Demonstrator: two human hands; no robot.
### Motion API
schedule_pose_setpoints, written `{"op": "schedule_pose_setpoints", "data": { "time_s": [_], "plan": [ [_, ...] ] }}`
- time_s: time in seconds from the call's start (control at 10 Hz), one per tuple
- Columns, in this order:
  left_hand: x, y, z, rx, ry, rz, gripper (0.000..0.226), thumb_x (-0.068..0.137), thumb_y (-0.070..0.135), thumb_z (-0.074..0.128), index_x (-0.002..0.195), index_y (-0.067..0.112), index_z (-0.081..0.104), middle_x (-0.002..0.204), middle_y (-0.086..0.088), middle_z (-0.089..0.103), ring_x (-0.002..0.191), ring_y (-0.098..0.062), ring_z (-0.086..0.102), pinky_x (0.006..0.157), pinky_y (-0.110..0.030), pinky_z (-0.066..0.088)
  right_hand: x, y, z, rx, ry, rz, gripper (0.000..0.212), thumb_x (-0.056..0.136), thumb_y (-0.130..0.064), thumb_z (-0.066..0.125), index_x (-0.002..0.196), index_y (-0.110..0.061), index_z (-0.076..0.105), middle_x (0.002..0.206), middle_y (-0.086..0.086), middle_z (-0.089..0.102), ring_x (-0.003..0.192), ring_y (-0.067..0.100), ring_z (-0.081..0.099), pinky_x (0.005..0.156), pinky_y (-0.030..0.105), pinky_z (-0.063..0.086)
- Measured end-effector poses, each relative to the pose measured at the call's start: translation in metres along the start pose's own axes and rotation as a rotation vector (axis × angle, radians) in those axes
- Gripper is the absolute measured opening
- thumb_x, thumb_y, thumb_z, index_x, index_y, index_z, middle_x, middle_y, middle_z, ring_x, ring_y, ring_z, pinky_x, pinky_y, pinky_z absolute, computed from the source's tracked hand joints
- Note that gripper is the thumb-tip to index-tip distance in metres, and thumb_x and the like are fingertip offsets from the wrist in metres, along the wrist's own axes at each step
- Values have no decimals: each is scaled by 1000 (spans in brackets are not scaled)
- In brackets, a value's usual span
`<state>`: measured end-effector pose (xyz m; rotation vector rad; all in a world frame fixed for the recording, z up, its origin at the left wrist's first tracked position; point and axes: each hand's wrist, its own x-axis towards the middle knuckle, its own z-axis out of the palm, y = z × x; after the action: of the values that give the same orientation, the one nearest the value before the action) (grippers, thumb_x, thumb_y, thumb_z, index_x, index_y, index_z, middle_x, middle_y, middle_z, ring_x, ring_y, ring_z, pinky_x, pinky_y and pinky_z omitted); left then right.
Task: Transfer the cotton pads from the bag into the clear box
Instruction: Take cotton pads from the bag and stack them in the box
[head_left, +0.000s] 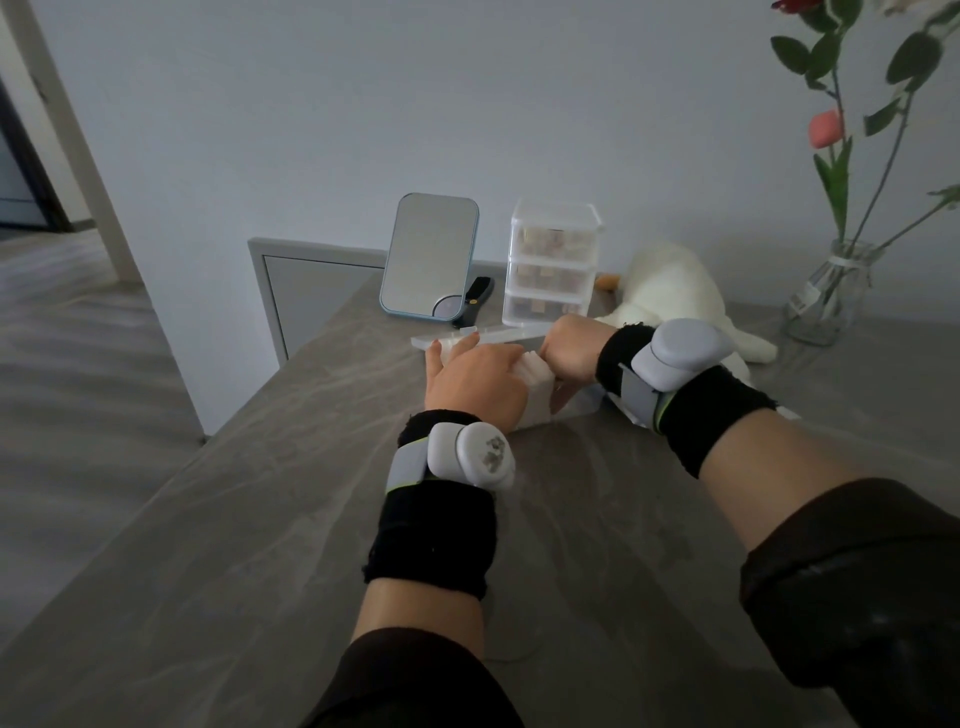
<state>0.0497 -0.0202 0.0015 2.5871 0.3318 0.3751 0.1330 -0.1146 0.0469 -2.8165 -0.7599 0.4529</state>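
Right grip (569, 349) curled round cotton pads (535, 373); left grip (470, 382) flat, fingers straight, pressing same pads

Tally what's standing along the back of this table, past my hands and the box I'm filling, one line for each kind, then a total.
Mirror: 1
Clear drawer stack: 1
White plush toy: 1
Glass vase with flowers: 1
Small dark object beside the mirror: 1
Total: 5
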Motion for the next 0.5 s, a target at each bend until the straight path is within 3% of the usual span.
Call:
{"op": "schedule_pose_setpoints", "data": {
  "time_s": [0.1,0.2,0.3,0.4,0.5],
  "plan": [
    [0,0,0,-22,33,1,65,80,5,36,136,32,53,141,3,54,147,-18,18,118,-51,-9,1,7,-2,123,114,-29,19,84,-10,69,102,-7,64,79,2,57,69,16,55,49,14,42],
    [-1,3,-1,-41,44,7,66,79,2,36,135,32,53,141,3,54,147,-17,19,118,-52,-9,12,18,0,-57,217,-92,18,86,-4,60,73,-15,51,75,5,55,70,20,55,47,16,41],
    [-2,4,-4,-47,62,13,66,77,0,37,132,31,56,139,2,56,148,-17,20,118,-52,-10,5,21,-1,-12,370,-84,18,81,1,58,64,-4,54,66,8,56,65,24,55,54,26,46],
    [-4,9,-5,-47,131,31,63,78,-1,39,130,28,58,135,1,58,146,-15,24,119,-48,-11,-7,28,-2,120,572,-123,15,86,-1,50,89,-1,65,96,12,67,91,28,63,82,34,53],
    [-6,20,-4,-69,247,118,61,77,-4,40,126,24,62,130,0,62,141,-11,33,121,-43,-7,-26,39,-3,240,734,-179,16,91,-4,45,98,-7,59,103,9,63,98,25,57,86,32,48]
  ]
}}
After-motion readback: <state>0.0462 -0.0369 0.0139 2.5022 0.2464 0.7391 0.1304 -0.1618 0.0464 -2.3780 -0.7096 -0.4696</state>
